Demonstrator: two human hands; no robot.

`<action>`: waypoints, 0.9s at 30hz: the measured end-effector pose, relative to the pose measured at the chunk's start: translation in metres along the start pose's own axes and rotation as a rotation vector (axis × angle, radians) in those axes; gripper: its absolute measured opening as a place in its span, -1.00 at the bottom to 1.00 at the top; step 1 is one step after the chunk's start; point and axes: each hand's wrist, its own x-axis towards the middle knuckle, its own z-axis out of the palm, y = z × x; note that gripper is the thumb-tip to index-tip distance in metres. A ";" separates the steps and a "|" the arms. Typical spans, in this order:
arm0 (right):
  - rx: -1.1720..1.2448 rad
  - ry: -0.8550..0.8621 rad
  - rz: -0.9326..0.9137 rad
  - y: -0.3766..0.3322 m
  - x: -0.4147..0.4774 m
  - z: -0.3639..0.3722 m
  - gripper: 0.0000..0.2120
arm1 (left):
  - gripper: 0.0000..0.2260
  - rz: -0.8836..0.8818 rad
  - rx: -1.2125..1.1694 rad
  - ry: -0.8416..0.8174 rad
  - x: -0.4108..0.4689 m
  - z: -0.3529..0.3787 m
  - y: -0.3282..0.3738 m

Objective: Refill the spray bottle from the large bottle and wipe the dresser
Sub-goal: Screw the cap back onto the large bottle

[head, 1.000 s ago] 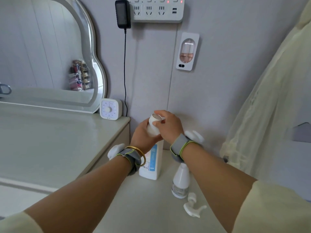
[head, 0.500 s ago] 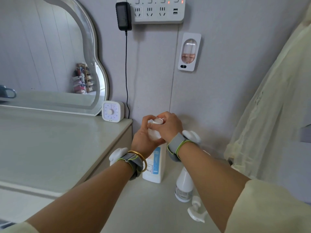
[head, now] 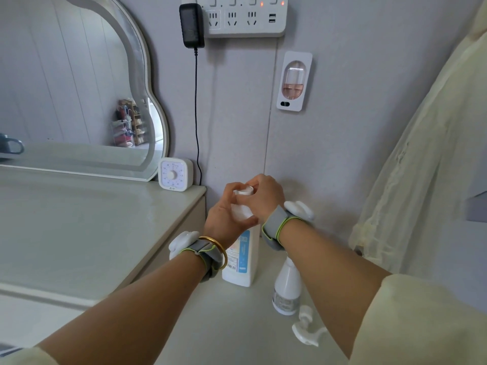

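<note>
The large white bottle (head: pixel 241 259) with a blue label stands upright on a low white surface beside the dresser (head: pixel 79 227). My left hand (head: pixel 224 222) wraps around its shoulder and neck. My right hand (head: pixel 263 197) grips its white cap (head: pixel 243 191) from above. To the right, the small clear spray bottle (head: pixel 287 291) stands upright without its head, partly behind my right forearm. Its white trigger spray head (head: pixel 307 330) lies on the surface just in front of it.
A white timer (head: pixel 175 174) sits at the dresser's back right corner, in front of a curvy mirror (head: pixel 79 88). A black charger (head: pixel 191 25) with a hanging cable is plugged into the wall strip. A pale curtain (head: pixel 421 167) hangs on the right.
Both hands stay on the large bottle's top; my right fingers have shifted around the cap. The view has tilted slightly, so everything sits a little lower in frame.
</note>
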 end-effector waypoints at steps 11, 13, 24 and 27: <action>0.241 -0.106 0.059 0.013 -0.014 -0.009 -0.49 | -0.41 0.005 0.023 -0.028 -0.001 -0.001 0.001; 0.294 -0.117 0.095 0.015 -0.017 -0.012 -0.49 | -0.42 0.000 0.026 -0.038 -0.001 -0.002 0.002; 0.310 -0.207 0.065 0.017 -0.018 -0.013 -0.37 | -0.44 0.014 0.024 -0.030 0.000 -0.001 0.000; 0.261 -0.171 0.069 0.015 -0.015 -0.014 -0.48 | -0.42 0.001 0.016 -0.022 -0.001 -0.002 0.001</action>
